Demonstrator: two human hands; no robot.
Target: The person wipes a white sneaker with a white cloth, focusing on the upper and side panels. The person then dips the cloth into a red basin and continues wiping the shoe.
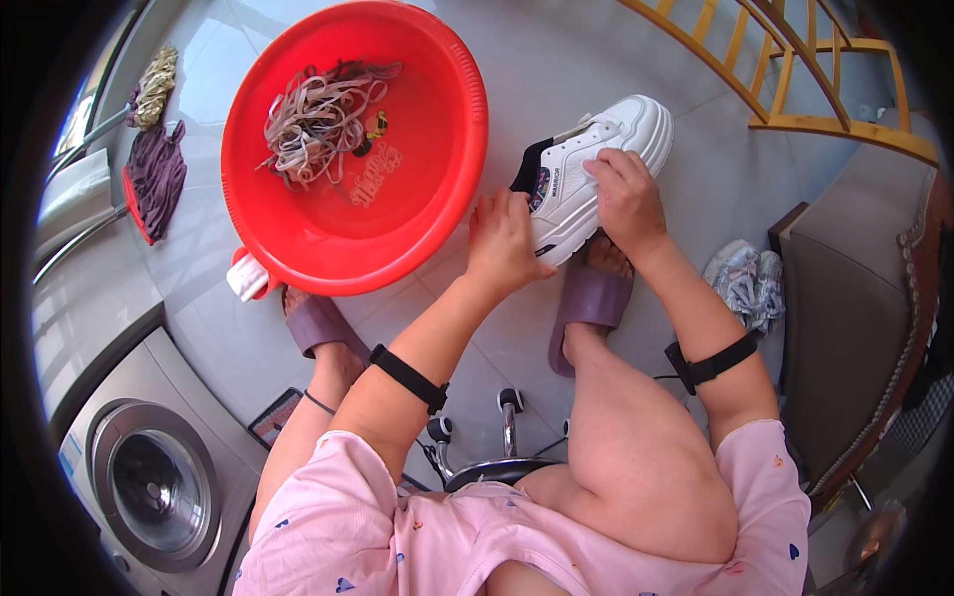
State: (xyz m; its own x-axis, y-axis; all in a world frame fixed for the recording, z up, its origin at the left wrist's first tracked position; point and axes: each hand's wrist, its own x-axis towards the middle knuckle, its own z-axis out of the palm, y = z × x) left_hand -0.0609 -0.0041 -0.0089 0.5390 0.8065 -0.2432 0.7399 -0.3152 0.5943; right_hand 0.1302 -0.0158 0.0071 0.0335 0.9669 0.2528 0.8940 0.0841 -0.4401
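A white sneaker (571, 184) with a black lining is held up before me, its toe pointing away to the right. My left hand (505, 243) grips it at the heel, the thumb low on the sole. Along the shoe's near side, the bent fingers of my right hand (628, 199) press together on the upper by the eyelets; their tips are partly hidden. Left of the shoe is a large red basin (422, 214), with a tangled heap of pale and mauve shoelaces (318, 119) inside. A small yellow and black item (376, 126) lies beside the heap.
A white-tipped red object (248, 275) touches the basin's near rim. Mops (154, 184) lean at the far left, above a washing machine (154, 487). On the right are pale shoes (745, 283), a grey sofa (850, 258) and a wooden frame (785, 109). Purple slippers (323, 326) are on my feet.
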